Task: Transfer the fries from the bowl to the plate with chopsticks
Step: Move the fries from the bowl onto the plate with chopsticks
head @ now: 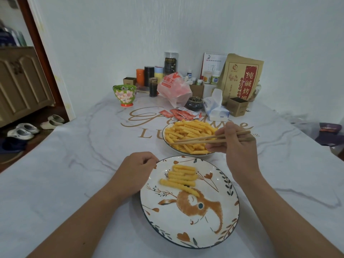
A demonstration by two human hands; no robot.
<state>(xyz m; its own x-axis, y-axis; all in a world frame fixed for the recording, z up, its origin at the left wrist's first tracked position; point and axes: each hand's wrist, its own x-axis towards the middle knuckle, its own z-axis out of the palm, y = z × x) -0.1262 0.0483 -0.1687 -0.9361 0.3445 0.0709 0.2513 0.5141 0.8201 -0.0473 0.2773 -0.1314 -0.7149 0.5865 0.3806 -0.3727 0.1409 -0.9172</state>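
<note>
While the right hand (236, 146) grasps two chopsticks (204, 140), their tips over the far bowl (167, 141) heaped with fries (188, 132), the left hand (136, 172) pinches the near plate (188, 226) at its left rim. About six fries (181, 178) lie on that plate. Both dishes sit on the tabletop (74, 164).

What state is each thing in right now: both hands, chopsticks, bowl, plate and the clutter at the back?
right hand: holds the chopsticks, tips over the bowl's left side.
left hand: fingers curled at the plate's rim.
bowl: heaped with fries.
plate: a few fries on its far part.
tissue pack: open, tissue sticking up.
flowered cup: upright.
</note>
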